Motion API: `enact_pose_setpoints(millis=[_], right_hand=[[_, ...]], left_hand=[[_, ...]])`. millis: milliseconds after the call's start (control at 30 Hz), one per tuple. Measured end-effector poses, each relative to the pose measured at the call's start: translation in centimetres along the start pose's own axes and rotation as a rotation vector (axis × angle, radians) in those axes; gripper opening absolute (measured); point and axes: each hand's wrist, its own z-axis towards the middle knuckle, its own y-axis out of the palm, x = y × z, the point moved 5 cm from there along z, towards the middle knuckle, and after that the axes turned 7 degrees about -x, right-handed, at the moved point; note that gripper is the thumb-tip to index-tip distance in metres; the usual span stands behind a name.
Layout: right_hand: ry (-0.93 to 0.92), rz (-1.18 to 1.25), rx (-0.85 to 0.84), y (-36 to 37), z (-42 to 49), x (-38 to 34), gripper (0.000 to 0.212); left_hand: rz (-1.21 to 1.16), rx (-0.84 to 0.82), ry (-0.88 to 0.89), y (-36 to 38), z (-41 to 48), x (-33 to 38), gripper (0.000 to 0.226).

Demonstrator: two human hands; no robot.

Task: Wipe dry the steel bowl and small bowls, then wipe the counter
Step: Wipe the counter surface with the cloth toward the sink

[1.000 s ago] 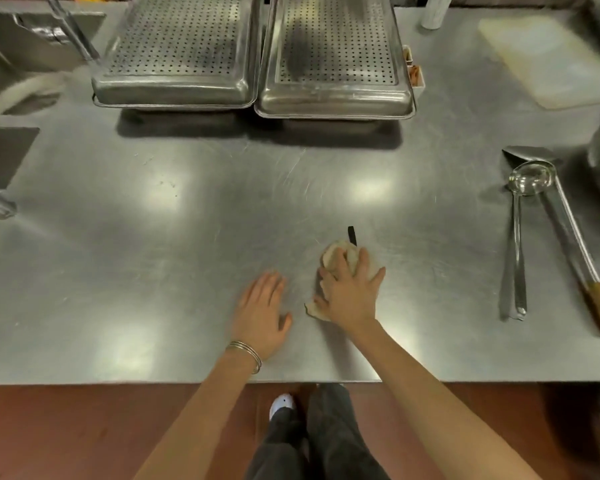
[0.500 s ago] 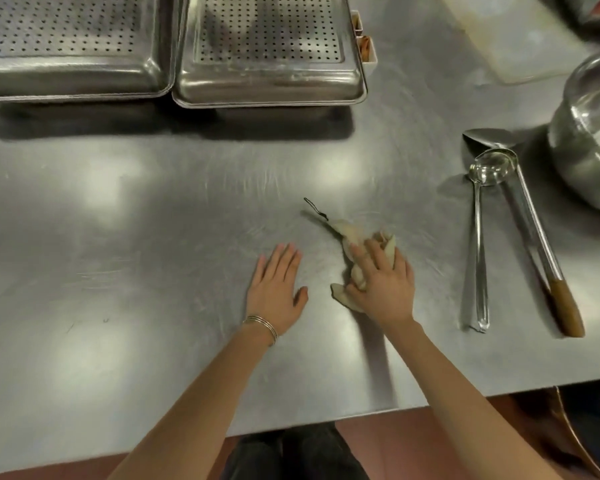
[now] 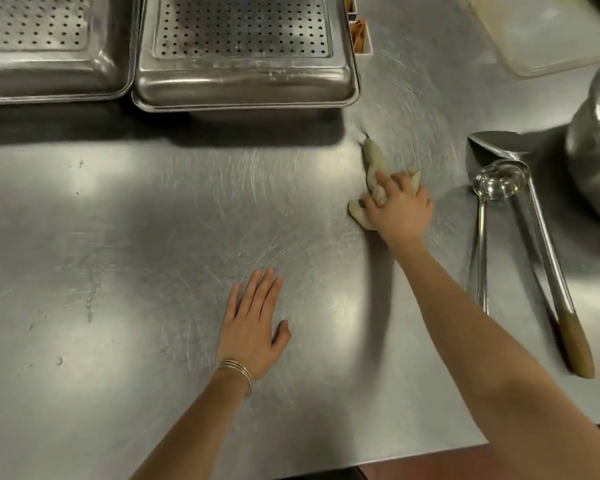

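Toward the ladle (image 3: 498, 181), right hand (image 3: 400, 211) seemingly moved cloth (image 3: 373, 161).

We observe a grey, scratch-marked counter (image 3: 118, 237), a beige cloth (image 3: 373, 164), a silver tray (image 3: 243, 81) bearing a regular dot grid, and a tan handle (image 3: 576, 348).

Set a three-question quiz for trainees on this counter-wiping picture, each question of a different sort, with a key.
1. True or false: the left hand lies flat on the counter, holding nothing.
2. The cloth is held by: A) the left hand B) the right hand C) neither.
3. Fill in: the round-cupped tool right of the cloth is a ____.
Key: 1 true; 2 B; 3 ladle.
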Motion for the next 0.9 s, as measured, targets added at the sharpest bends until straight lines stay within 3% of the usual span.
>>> enact_pose_setpoints(millis=[133,267,367,467,600,667,767,900], right_hand=[[-0.225,0.026,0.100,0.5,-9.9,-0.3,0.041],[-0.412,-0.010,0.100,1.5,-19.2,1.6,0.038],[-0.411,-0.009,0.140,1.1,-16.0,1.8,0.038],[-0.203,-0.007,0.132,0.1,-7.9,0.5,0.052],[-0.106,-0.018,-0.025,-0.2,2.8,-5.9,0.056],[-0.218,-0.006,-0.037,0.7,4.0,-11.0,0.047],[-0.528,0.002,0.008,2.5,-0.7,-16.7,0.037],[-0.851,0.004,0.013,2.6,-6.7,-11.6,0.033]], left_hand=[[-0.002,-0.013,0.000,-0.1,-0.1,0.1,0.067],[-0.002,-0.032,-0.001,-0.2,0.0,0.1,0.067],[-0.003,-0.034,-0.003,-0.3,0.0,0.1,0.067],[-0.012,-0.021,-0.007,-0.3,-0.1,0.1,0.067],[-0.024,-0.003,0.001,-0.3,0.1,0.0,0.067],[-0.028,-0.007,0.001,-0.4,0.1,0.0,0.068],[-0.043,-0.003,0.000,-0.5,0.1,0.0,0.067],[-0.033,-0.018,0.007,-0.6,-0.1,0.0,0.066]])
